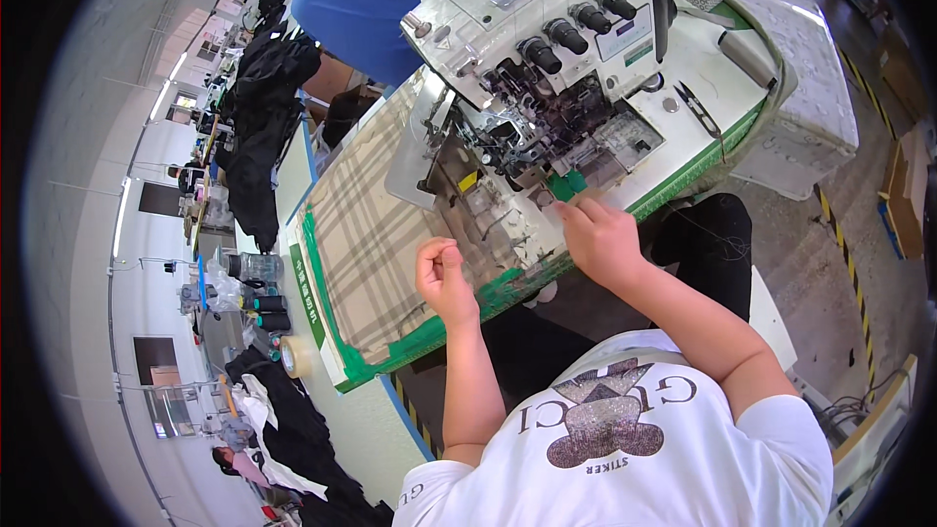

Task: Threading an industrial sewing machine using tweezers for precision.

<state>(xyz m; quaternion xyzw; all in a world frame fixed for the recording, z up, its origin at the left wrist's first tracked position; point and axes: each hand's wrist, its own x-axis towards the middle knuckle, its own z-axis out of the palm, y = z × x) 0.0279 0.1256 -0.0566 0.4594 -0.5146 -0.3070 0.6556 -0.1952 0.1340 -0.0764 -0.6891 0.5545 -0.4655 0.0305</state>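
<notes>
A white overlock sewing machine [547, 49] stands in front of me, its looper area uncovered and dusted with lint. My right hand [597, 237] is at the machine's front edge, fingers pinched together beside a small green patch [566, 185]. Whatever it pinches is hidden. Farther left, my left hand [446, 278] hovers over the near edge of the table, fingers curled in and thumb up; anything inside them cannot be made out. The two hands are apart. Beneath the left hand, a checked beige covering [366, 234] lies on the table, edged with green tape [390, 356].
Black-handled thread snips [698, 109] lie on the machine table's right side. A white wrapped box [791, 88] stands beyond. Left are a tape roll [293, 356], dark thread spools [271, 312] and heaps of black fabric [259, 107]. A person in blue [356, 5] is behind the machine.
</notes>
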